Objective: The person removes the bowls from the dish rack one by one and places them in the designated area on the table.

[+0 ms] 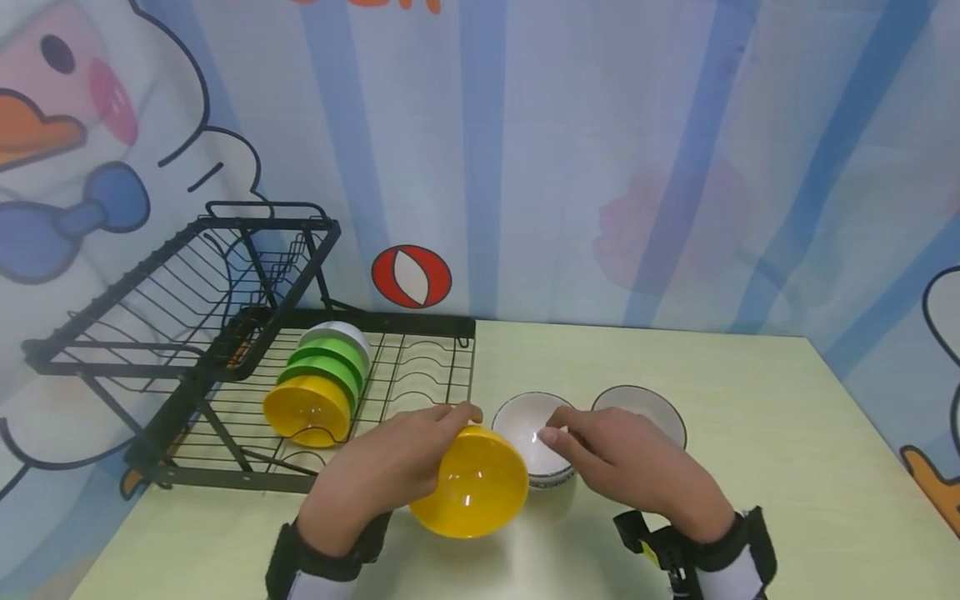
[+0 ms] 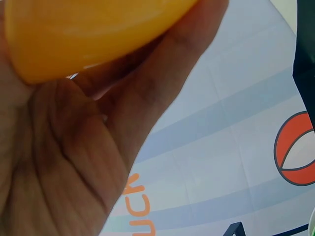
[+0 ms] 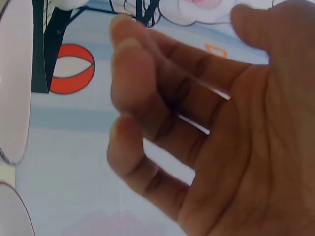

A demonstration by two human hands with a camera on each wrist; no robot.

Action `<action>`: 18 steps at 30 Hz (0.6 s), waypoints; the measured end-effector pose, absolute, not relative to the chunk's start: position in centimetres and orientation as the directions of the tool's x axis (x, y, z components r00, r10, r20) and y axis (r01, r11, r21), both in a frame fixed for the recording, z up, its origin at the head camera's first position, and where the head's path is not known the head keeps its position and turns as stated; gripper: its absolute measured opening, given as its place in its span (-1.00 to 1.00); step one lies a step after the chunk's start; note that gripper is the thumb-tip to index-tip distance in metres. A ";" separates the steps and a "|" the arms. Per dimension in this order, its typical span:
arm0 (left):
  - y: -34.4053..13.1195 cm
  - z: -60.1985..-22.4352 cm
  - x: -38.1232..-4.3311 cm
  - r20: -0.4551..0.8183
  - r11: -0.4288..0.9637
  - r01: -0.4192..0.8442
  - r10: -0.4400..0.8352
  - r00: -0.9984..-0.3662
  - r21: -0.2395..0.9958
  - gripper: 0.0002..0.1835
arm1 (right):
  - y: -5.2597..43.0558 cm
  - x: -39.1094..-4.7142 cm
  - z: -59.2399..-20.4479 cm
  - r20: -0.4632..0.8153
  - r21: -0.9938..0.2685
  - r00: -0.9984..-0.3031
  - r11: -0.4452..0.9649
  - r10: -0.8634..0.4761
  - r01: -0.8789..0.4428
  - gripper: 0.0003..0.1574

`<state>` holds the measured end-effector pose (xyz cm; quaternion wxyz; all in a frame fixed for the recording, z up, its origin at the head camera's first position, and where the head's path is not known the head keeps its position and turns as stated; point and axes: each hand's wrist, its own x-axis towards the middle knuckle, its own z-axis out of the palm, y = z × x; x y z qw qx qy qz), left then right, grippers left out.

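My left hand (image 1: 401, 457) grips a yellow bowl (image 1: 480, 487) by its rim, tilted so the inside faces the head camera. The left wrist view shows the bowl's outer wall (image 2: 98, 34) lying against the fingers. Over the white bowl (image 1: 525, 425) in the middle of the table hovers my right hand (image 1: 637, 462), its fingers loosely bent around nothing; in the right wrist view the palm (image 3: 236, 142) is bare. Behind that hand, partly covered, stands another white bowl (image 1: 645, 404). Whether the right fingertips touch a rim cannot be told.
A black wire dish rack (image 1: 420, 367) with a raised upper tier (image 1: 180, 292) occupies the table's left. On its lower tier, a yellow bowl (image 1: 307, 408), green bowls (image 1: 330, 354) and a white bowl (image 1: 348, 329) stand on edge in a row. A printed curtain (image 1: 555, 167) hangs behind the table.
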<state>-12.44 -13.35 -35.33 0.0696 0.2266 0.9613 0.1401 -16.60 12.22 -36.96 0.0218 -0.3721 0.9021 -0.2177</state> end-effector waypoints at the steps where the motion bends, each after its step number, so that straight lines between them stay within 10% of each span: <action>1: -13.4 -35.3 -12.4 -0.070 0.858 0.418 0.457 -0.887 0.300 -0.33 | 12.0 -16.5 -37.0 0.115 -0.419 -0.714 0.618 -0.690 -0.665 -0.52; 18: -13.2 -35.4 -12.3 -0.068 0.832 0.457 0.500 -0.863 0.314 -0.30 | 10.2 -15.8 -37.1 0.164 -0.389 -0.630 0.537 -0.759 -0.748 -0.55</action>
